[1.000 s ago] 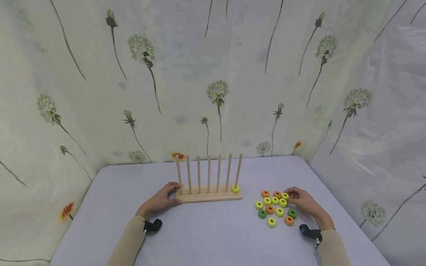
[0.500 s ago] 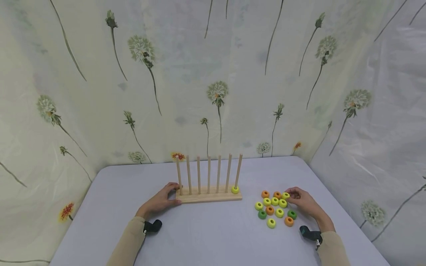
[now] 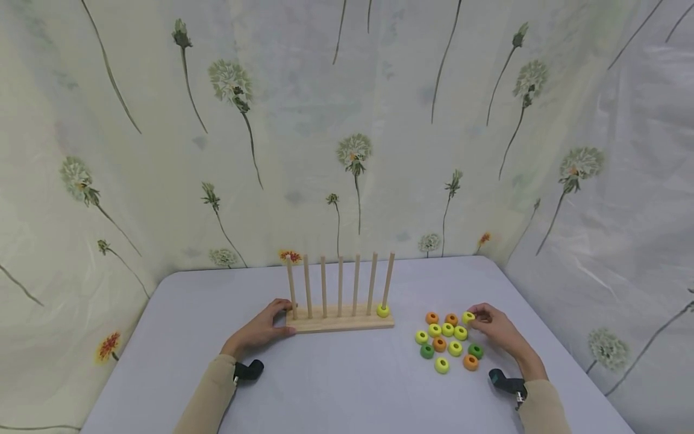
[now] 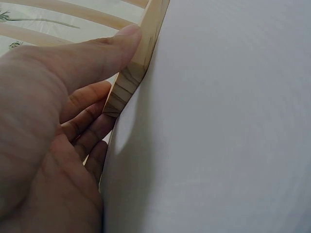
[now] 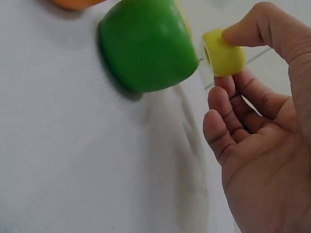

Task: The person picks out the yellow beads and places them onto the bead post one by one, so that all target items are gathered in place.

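Note:
A wooden peg rack [image 3: 341, 323] with several upright pegs stands on the table; one yellow bead [image 3: 383, 311] sits at the bottom of its rightmost peg. My left hand [image 3: 262, 328] grips the rack's left end, thumb [image 4: 127, 41] on the front edge and fingers behind, as the left wrist view shows. At the right, my right hand [image 3: 496, 325] pinches a yellow bead [image 5: 228, 54] between thumb and fingers, its hole facing sideways in the right wrist view. Loose beads lie just left of that hand, among them a green bead [image 5: 148, 46] and an orange bead [image 3: 470, 362].
More yellow, orange and green beads, such as a yellow bead [image 3: 441, 365], are spread right of the rack on the white table [image 3: 325, 386]. A curtain [image 3: 303, 120] printed with dandelions hangs behind the table and along its sides.
The yellow bead in my right hand has risen slightly from the group and moved a little right, tilting. My left hand and the rack have stayed in place.

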{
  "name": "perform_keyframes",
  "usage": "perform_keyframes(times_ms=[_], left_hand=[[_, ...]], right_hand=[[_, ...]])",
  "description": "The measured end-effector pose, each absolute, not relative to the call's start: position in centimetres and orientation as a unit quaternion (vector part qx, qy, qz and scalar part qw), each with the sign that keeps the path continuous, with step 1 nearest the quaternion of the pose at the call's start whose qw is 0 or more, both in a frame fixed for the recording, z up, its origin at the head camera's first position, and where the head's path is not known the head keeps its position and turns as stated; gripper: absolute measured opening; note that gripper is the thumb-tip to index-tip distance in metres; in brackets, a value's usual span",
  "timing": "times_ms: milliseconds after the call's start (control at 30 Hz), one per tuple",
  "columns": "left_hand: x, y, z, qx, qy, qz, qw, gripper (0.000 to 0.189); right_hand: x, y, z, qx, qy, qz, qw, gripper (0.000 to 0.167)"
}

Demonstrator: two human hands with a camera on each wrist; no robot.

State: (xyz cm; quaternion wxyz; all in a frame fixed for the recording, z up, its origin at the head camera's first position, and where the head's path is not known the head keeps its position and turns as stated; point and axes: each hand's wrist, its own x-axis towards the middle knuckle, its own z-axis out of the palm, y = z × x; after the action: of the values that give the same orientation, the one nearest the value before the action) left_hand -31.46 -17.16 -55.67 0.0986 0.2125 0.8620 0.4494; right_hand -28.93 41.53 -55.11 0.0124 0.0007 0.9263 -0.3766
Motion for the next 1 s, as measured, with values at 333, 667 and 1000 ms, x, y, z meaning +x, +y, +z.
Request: perform_keyframes(times_ms=[333,667,1000], left_hand=[[-31.6,-17.2,-56.0,0.204,0.867,0.443,0.100,0.071],[-31.8,-17.3,-56.0,0.206,0.865,0.447,0.098,0.070],[-31.7,-17.2,-55.9,0.205,0.866,0.447,0.097,0.069]], right_hand=[[-28.8,41.0,-53.8,-0.002,0.927,-0.375,-0.008,0.040],[-29.2,40.2,-52.9,-0.051,0.914,-0.400,-0.052,0.041],[-29.2,37.2,-50.0,-0.069,0.908,-0.412,-0.031,0.033]])
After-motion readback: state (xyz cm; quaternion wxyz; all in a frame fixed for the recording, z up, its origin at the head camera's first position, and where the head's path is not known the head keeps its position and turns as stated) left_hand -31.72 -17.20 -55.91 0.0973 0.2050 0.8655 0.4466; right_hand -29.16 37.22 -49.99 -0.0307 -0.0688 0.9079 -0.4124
